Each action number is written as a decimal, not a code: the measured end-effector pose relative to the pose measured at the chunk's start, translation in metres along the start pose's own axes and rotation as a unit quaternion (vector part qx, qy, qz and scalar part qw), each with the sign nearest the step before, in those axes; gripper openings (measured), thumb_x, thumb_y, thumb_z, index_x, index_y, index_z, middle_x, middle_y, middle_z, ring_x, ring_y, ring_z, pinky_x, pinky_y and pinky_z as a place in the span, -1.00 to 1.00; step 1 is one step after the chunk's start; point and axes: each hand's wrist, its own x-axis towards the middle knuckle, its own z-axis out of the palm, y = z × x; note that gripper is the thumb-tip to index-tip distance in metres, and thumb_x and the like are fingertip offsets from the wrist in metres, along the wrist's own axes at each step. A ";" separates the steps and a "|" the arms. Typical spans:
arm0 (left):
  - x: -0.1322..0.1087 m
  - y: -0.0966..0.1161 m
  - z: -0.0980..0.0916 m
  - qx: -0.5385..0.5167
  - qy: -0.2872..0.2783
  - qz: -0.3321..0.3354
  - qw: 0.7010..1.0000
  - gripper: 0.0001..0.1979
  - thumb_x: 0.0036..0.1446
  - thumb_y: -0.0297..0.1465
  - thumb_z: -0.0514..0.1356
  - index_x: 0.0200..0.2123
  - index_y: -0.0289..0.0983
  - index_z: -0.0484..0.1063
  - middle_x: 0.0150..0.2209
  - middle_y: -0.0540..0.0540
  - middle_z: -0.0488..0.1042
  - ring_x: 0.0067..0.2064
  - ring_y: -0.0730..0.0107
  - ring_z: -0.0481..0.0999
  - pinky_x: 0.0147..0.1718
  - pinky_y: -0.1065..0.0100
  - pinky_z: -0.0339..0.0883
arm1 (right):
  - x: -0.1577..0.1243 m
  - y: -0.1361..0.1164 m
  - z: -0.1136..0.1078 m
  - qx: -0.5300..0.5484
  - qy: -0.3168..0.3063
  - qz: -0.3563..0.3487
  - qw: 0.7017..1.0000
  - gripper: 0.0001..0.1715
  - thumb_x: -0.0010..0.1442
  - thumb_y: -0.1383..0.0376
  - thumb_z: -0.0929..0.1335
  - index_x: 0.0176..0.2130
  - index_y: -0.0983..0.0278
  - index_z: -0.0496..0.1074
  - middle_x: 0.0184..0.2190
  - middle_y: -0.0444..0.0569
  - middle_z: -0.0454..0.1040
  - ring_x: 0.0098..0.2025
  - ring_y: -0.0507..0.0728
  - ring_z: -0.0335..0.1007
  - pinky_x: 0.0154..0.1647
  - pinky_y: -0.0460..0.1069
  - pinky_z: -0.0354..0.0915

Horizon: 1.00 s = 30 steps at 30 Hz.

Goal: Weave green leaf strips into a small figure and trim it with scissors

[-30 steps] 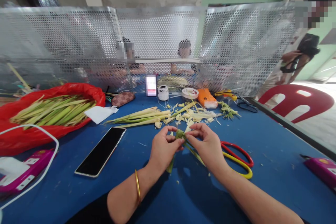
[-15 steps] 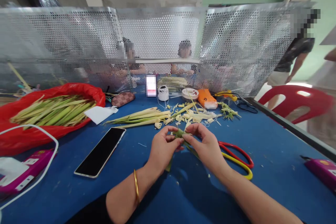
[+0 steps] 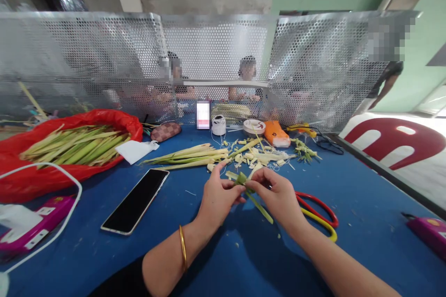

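A small folded piece of green leaf strip (image 3: 241, 178) is pinched between my two hands above the blue table (image 3: 195, 260). My left hand (image 3: 216, 197) grips its left side with thumb and bent fingers, the index finger raised. From the other side my right hand (image 3: 278, 195) holds it between thumb and fingertips. A pale green strip end (image 3: 262, 209) hangs below, between the hands. Scissors with red and yellow handles (image 3: 331, 218) lie beside my right hand, their blades hidden. Just beyond my fingers are pale leaf scraps (image 3: 249, 155) and a bundle of long leaves (image 3: 191, 157).
At left are a red bag (image 3: 130, 123) of leaves, a phone (image 3: 135, 202), and a purple power strip (image 3: 35, 222) with a white cable. A thread spool (image 3: 218, 126), tape roll (image 3: 253, 127) and orange packet (image 3: 276, 133) stand before a perforated metal screen (image 3: 216, 37). People sit behind it.
My left index finger has lifted away from the folded piece. A strip end now shows hanging toward the lower right. The person at the far right has moved left, behind the screen's edge.
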 end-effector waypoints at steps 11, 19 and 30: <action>0.000 -0.003 0.002 -0.137 0.027 -0.090 0.986 -0.62 -0.14 -0.50 0.34 -0.19 -0.37 0.37 -0.54 -0.04 0.53 -0.61 0.49 0.46 -0.61 0.51 0.31 | 0.000 0.000 0.004 0.086 -0.034 0.015 0.996 -0.85 0.07 0.21 0.38 -0.43 0.24 0.39 -0.56 -0.17 0.40 -0.52 0.02 0.30 -0.50 -0.08 0.23; 0.000 -0.004 0.001 -0.056 -0.061 -0.027 0.996 -0.73 -0.14 -0.46 0.33 -0.26 -0.36 0.56 -0.50 -0.06 0.56 -0.58 0.51 0.47 -0.55 0.50 0.34 | 0.007 0.006 -0.002 0.109 -0.044 0.089 0.989 -0.78 -0.11 0.30 0.41 -0.39 0.24 0.32 -0.61 -0.21 0.42 -0.57 0.06 0.40 -0.49 -0.04 0.29; -0.008 0.001 0.002 0.020 -0.195 -0.068 0.978 -0.82 -0.13 -0.48 0.29 -0.36 -0.34 0.58 -0.49 -0.07 0.55 -0.55 0.48 0.48 -0.48 0.43 0.38 | 0.014 -0.006 -0.026 -0.054 -0.104 -0.016 0.993 -0.83 0.02 0.21 0.40 -0.52 0.23 0.53 -0.54 -0.11 0.47 -0.48 0.06 0.31 -0.48 -0.06 0.20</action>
